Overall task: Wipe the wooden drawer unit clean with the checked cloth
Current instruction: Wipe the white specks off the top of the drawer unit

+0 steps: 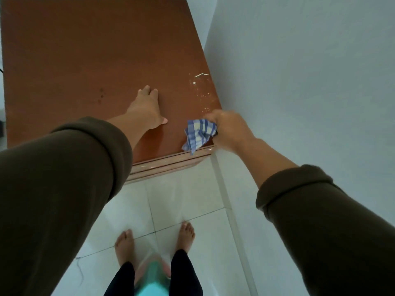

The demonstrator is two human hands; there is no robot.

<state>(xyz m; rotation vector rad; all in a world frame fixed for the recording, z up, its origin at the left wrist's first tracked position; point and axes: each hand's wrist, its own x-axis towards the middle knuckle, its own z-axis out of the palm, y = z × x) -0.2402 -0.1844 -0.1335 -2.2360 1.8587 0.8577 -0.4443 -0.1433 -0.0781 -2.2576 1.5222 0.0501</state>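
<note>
The wooden drawer unit (89, 56) fills the upper left, its reddish-brown top facing me. My left hand (147, 107) lies flat on the top near the front, fingers straight. My right hand (229, 130) grips the bunched blue-and-white checked cloth (199, 133) at the unit's front right corner. The cloth hangs over the front edge. White streaks and specks (201, 82) mark the top beside the right edge, just beyond the cloth.
A pale wall (299, 71) runs close along the unit's right side. White floor tiles (181, 206) lie in front, with my bare feet (186, 233) on them. Small dark spots (101, 95) show on the top left of my left hand.
</note>
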